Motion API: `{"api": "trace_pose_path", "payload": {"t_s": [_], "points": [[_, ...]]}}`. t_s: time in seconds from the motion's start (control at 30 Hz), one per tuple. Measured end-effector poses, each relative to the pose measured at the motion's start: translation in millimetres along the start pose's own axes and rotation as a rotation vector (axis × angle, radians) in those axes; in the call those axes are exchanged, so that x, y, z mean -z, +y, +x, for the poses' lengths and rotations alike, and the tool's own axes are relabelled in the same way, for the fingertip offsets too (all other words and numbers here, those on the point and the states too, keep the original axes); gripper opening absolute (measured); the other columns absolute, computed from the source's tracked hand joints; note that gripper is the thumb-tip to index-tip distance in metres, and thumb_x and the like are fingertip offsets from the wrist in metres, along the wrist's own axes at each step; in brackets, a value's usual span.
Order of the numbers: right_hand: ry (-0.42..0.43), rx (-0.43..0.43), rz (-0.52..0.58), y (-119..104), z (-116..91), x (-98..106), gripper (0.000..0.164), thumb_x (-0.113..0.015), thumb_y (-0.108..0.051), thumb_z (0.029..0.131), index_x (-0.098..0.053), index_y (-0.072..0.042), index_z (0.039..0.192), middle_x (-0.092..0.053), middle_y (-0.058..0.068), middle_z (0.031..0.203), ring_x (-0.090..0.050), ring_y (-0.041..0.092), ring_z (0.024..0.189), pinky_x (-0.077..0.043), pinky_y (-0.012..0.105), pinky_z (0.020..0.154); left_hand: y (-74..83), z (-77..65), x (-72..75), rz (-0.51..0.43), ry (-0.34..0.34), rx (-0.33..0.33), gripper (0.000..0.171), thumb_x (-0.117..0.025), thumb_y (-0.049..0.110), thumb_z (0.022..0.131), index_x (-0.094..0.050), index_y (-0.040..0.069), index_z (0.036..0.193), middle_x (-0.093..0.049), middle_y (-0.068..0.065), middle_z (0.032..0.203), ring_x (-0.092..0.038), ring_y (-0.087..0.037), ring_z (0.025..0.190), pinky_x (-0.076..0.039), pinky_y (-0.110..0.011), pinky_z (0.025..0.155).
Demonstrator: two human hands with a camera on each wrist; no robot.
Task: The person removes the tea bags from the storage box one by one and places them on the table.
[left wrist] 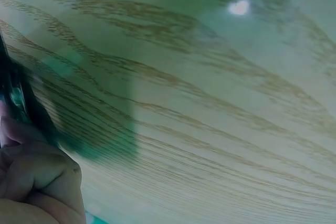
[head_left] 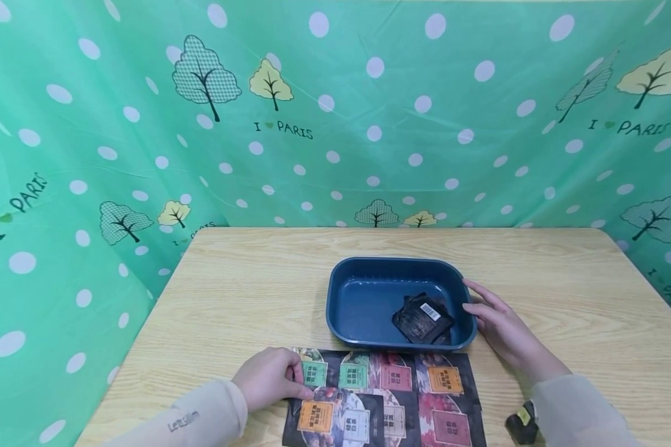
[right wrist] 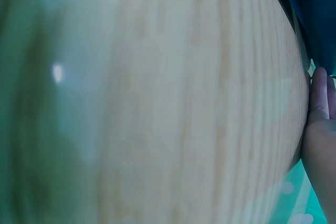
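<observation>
In the head view my left hand (head_left: 271,377) curls at the left edge of a spread of dark printed sachets. Its thumb and fingers pinch the edge of a green-labelled sachet (head_left: 315,374). The left wrist view shows the curled fingers (left wrist: 42,174) beside a dark edge. My right hand (head_left: 509,338) lies against the right end of a dark blue plastic basin (head_left: 338,310), fingers straight and fingertips at its rim. Inside the basin, several black sachets (head_left: 423,320) are heaped toward the right, one with its barcode side up. An orange-labelled sachet (head_left: 315,416) overlaps others at the front left.
More sachets with red (head_left: 451,428) and orange (head_left: 446,380) labels lie just in front of the basin. A small black object (head_left: 522,425) with a yellowish patch sits by the right sleeve. Behind the wooden table (head_left: 251,279) hangs a green dotted curtain (head_left: 335,112).
</observation>
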State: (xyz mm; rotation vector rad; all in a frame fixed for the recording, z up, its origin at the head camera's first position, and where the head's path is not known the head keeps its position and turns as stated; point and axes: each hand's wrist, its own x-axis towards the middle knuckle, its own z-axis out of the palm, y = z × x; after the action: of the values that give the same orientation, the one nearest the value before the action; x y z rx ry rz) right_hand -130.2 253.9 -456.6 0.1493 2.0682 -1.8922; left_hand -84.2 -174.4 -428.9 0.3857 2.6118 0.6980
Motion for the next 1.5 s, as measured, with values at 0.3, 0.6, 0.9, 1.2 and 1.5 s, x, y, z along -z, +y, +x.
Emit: {"api": "trace_pose_path", "payload": {"t_s": [0.3,0.6,0.9,1.2,1.5], "points": [[0.004,-0.006,0.003,-0.7,-0.3,-1.2,0.063,-0.052,-0.034,0.103,-0.022,-0.027,0.158,-0.022,0.019,0.158,-0.05,-0.01,0.112,-0.019,0.048,0.12,0.4,1.6,-2.5,0.029,0.001,-0.008,0.034,-0.086,0.046,0.067,-0.059,0.025,0.066,-0.054,0.013,0.068,-0.045,-0.008,0.061,-0.037,-0.025,0.059],[0.001,-0.013,0.027,-0.8,-0.1,-2.5,0.064,-0.052,-0.034,0.103,-0.021,-0.026,0.158,-0.018,0.021,0.16,-0.046,-0.009,0.111,-0.007,0.058,0.121,1.9,1.5,-4.2,0.059,0.006,-0.005,0.035,-0.086,0.046,0.066,-0.058,0.026,0.066,-0.054,0.012,0.068,-0.045,-0.008,0.061,-0.036,-0.026,0.059],[0.0,-0.015,0.026,-0.9,-0.1,-3.0,0.064,-0.052,-0.034,0.103,-0.021,-0.026,0.158,-0.019,0.021,0.16,-0.045,-0.009,0.112,-0.008,0.057,0.121,5.5,0.5,-3.9,0.073,0.013,0.016,0.037,-0.088,0.044,0.065,-0.056,0.025,0.067,-0.053,0.01,0.068,-0.045,-0.01,0.061,-0.035,-0.026,0.057],[-0.001,-0.014,0.025,-0.5,0.4,-2.5,0.065,-0.052,-0.034,0.103,-0.02,-0.026,0.158,-0.019,0.021,0.16,-0.046,-0.01,0.111,-0.008,0.058,0.121,12.0,0.6,-3.5,0.124,0.032,-0.008,0.037,-0.088,0.041,0.066,-0.054,0.027,0.063,-0.052,0.013,0.07,-0.044,-0.008,0.06,-0.034,-0.026,0.055],[0.0,-0.01,0.01,-1.1,0.8,-0.5,0.064,-0.052,-0.035,0.103,-0.02,-0.027,0.158,-0.02,0.02,0.16,-0.049,-0.01,0.112,-0.012,0.054,0.121,22.9,4.3,0.7,0.156,0.055,-0.068,0.032,-0.085,0.034,0.067,-0.054,0.029,0.063,-0.05,0.014,0.065,-0.042,-0.006,0.058,-0.033,-0.025,0.051]]}}
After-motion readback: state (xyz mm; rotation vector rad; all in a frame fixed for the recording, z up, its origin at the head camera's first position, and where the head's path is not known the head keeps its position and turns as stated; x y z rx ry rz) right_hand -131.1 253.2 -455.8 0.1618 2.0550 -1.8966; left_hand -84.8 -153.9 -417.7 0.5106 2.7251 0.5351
